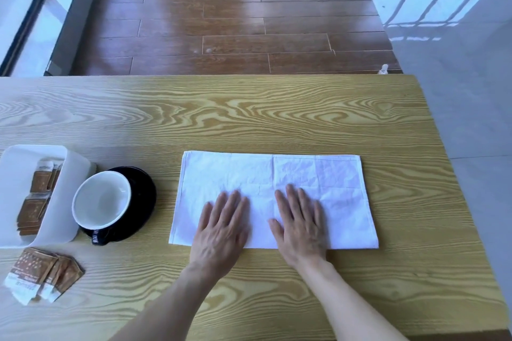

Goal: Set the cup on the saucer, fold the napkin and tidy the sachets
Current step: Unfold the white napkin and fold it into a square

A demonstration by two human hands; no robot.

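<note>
1. Left hand (221, 232) and right hand (300, 225) press flat, fingers straight, on the creased white rectangular napkin (318, 188).
2. Left of the fingers, the glossy cup (101, 199) sits on its dark round saucer (144, 194).
3. Brown sachets (41, 277) lie on the wood-grain tabletop (249, 113).

Two bare hands lie flat, palms down, side by side.

The left hand (221, 227) is open, its fingers straight and a little spread, pointing away from the person; the thumb stands out to the left. The right hand (300, 225) is in the same pose, fingers straight and pointing away with a slight lean to the left, and its thumb points toward the left hand. The two hands are near each other but do not touch. Both forearms are bare and come up from the lower edge of the view, the left one from lower left, the right one from lower right.
</note>
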